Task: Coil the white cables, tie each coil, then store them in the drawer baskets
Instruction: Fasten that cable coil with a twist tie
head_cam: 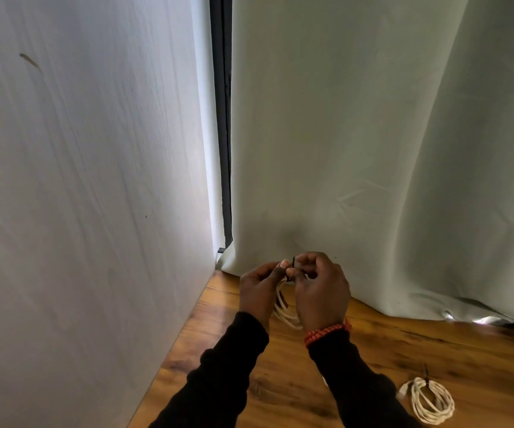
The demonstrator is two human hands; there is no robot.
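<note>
While a person's two hands are working close together above the far left corner of the wooden surface, the left hand (pixel 260 287) is pinching the top of a coiled white cable (pixel 285 310) and the right hand (pixel 319 287) is gripping a short black tie (pixel 293 267) at the same spot, its tip standing up between the thumbs. Loops of the coil are hanging down between the wrists, clear of the surface. A second white coil (pixel 428 401), apparently already bound by a dark tie, is lying near the front right edge, well apart from the hands. A pale curtain (pixel 373 149) is hanging along the back edge, and a white wall (pixel 79 180) is closing off the left side.

Judging from this, the risk is sitting in the pinch: should the left fingers be easing before the tie is cinched, the hanging loops are likely springing open and the coil is needing rewinding. A tie caught round only some strands is also leaving the bundle loose. No drawer baskets are showing, so storing is not yet begun.
</note>
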